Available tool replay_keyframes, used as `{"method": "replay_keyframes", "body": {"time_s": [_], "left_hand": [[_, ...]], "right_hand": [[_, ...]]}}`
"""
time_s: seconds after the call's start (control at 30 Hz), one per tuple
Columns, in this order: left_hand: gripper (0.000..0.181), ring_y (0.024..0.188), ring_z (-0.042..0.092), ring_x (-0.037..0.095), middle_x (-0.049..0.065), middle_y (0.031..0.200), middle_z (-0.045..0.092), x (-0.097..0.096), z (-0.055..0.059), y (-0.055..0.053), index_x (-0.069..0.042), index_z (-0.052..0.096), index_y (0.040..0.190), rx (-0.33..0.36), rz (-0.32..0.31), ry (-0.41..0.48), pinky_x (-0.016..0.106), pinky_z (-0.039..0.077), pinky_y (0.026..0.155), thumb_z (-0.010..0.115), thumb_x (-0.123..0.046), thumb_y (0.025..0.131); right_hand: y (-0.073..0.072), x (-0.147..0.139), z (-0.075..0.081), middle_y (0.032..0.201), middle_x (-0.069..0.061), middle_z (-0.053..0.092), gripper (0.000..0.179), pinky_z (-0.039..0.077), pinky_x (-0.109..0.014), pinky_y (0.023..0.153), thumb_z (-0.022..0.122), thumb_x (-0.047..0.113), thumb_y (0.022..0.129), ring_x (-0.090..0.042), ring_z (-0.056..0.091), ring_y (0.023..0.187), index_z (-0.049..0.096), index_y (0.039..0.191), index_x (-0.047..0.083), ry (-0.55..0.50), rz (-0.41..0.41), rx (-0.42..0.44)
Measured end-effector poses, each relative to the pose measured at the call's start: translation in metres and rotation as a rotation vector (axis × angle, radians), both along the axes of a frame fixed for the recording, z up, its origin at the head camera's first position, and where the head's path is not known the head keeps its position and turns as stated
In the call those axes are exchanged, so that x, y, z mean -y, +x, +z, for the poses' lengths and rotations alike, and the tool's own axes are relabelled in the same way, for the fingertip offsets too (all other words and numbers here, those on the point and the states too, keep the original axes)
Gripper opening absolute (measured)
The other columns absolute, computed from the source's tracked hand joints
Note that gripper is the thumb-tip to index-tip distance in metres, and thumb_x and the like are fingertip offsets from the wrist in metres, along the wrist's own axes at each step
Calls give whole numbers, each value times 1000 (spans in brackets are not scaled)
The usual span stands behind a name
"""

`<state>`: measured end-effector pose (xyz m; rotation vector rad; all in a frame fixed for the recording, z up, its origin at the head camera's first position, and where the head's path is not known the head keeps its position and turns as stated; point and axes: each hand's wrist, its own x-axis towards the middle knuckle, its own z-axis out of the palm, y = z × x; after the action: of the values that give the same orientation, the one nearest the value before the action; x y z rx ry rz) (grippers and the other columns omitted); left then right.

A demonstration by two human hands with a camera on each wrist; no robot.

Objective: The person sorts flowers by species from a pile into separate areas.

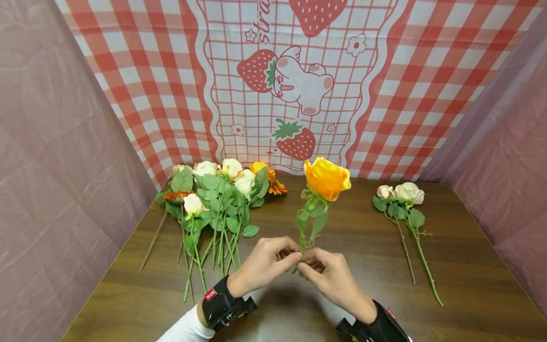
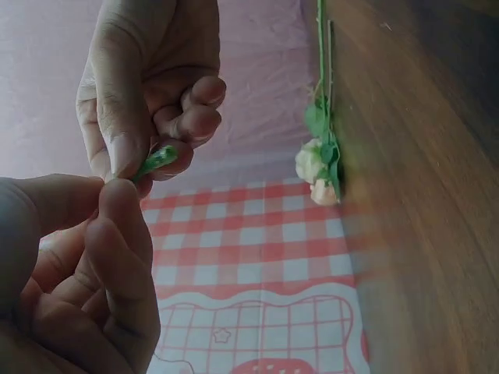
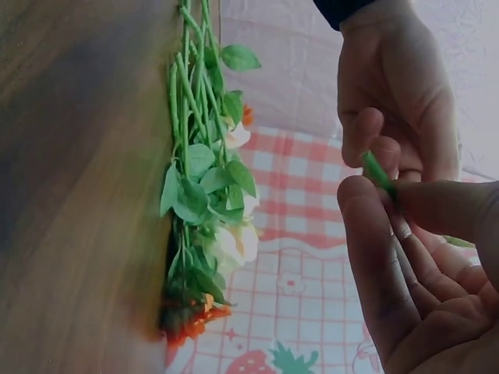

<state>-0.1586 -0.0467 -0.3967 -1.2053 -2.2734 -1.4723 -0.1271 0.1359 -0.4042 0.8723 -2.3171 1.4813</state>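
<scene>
A yellow-orange artificial rose (image 1: 326, 178) stands upright above the table's middle, bloom up and leaves below it. My left hand (image 1: 265, 263) pinches its stem between thumb and forefinger. Right against it, my right hand (image 1: 331, 276) also pinches the stem low down, the two hands' fingertips touching. In the left wrist view the cut green stem end (image 2: 158, 160) pokes out by the right hand's thumb. The right wrist view shows that stem end (image 3: 377, 170) too, with the bloom out of frame. Fingers hide the stretch of stem between them.
On the left of the brown table (image 1: 466, 266) lies a pile of cream and orange flowers (image 1: 222, 199) with long green stems. Two pale roses (image 1: 409, 194) lie on the right. A strawberry-print checked cloth (image 1: 171, 85) hangs behind, with pinkish cloths at both sides.
</scene>
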Motion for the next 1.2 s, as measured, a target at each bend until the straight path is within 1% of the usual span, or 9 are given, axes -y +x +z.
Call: {"method": "replay_keyframes", "body": {"time_s": [0.13, 0.23, 0.43, 0.53, 0.63, 0.77, 0.97, 1.1, 1.2], "left_hand": [[4, 62, 54, -1, 0, 74, 66, 3, -10, -8, -11, 64, 88, -32, 50, -36, 16, 48, 50, 60, -12, 88], [5, 60, 53, -1, -2, 73, 64, 8, -9, -12, -13, 63, 88, -43, 103, -53, 17, 48, 50, 59, -14, 89], [6, 59, 54, 1, -2, 70, 64, 20, -1, -18, -11, 63, 89, -34, 176, -83, 20, 50, 51, 58, -13, 89], [5, 58, 54, 3, 0, 70, 64, 28, 5, -21, -11, 62, 92, -30, 207, -85, 22, 50, 50, 59, -12, 89], [6, 59, 54, 4, -1, 70, 64, 37, 11, -24, -11, 62, 93, -30, 244, -88, 24, 48, 48, 59, -11, 89], [7, 61, 55, 4, -2, 72, 65, 44, 15, -26, -11, 63, 94, -33, 278, -99, 26, 49, 49, 59, -12, 89], [6, 59, 54, 3, -3, 71, 65, 46, 16, -26, -12, 63, 93, -20, 289, -114, 26, 49, 49, 59, -14, 89], [5, 55, 52, 3, -3, 69, 64, 46, 15, -27, -12, 63, 92, -13, 293, -126, 25, 48, 46, 60, -14, 88], [5, 55, 52, 3, -3, 69, 64, 47, 15, -28, -12, 63, 92, -14, 296, -139, 25, 48, 46, 60, -14, 88]], "right_hand": [[-11, -17, -12, 69, -1, 68, 11, 51, -25, 44, 68, 3, 80, -5, 58, 54, 65, 87, 11, 34, -105, 5], [-20, -36, -11, 70, 2, 66, 11, 49, -24, 45, 68, 4, 79, -4, 57, 55, 66, 88, 12, 47, -216, -61], [-35, -91, 11, 69, -4, 66, 8, 43, -18, 47, 66, 5, 79, -8, 55, 55, 68, 86, 9, 107, -482, -108], [-37, -121, 25, 67, -6, 67, 8, 41, -17, 45, 64, 6, 79, -7, 56, 53, 69, 84, 10, 209, -605, -79], [-35, -151, 32, 66, -8, 67, 10, 40, -18, 43, 61, 7, 80, -5, 56, 50, 68, 87, 6, 290, -677, -26], [-36, -186, 30, 67, -12, 68, 17, 44, -24, 43, 58, 8, 81, -8, 57, 48, 67, 94, -1, 403, -699, 77], [-43, -221, 10, 69, -14, 68, 28, 48, -38, 48, 57, 10, 84, -16, 59, 53, 62, 102, -12, 538, -634, 276], [-51, -231, -10, 59, -8, 67, 23, 47, -38, 51, 57, 11, 84, -16, 58, 53, 65, 93, -9, 581, -598, 391], [-55, -236, -20, 52, -2, 63, 19, 40, -35, 49, 55, 11, 84, -17, 54, 51, 67, 77, -2, 614, -572, 458]]}}
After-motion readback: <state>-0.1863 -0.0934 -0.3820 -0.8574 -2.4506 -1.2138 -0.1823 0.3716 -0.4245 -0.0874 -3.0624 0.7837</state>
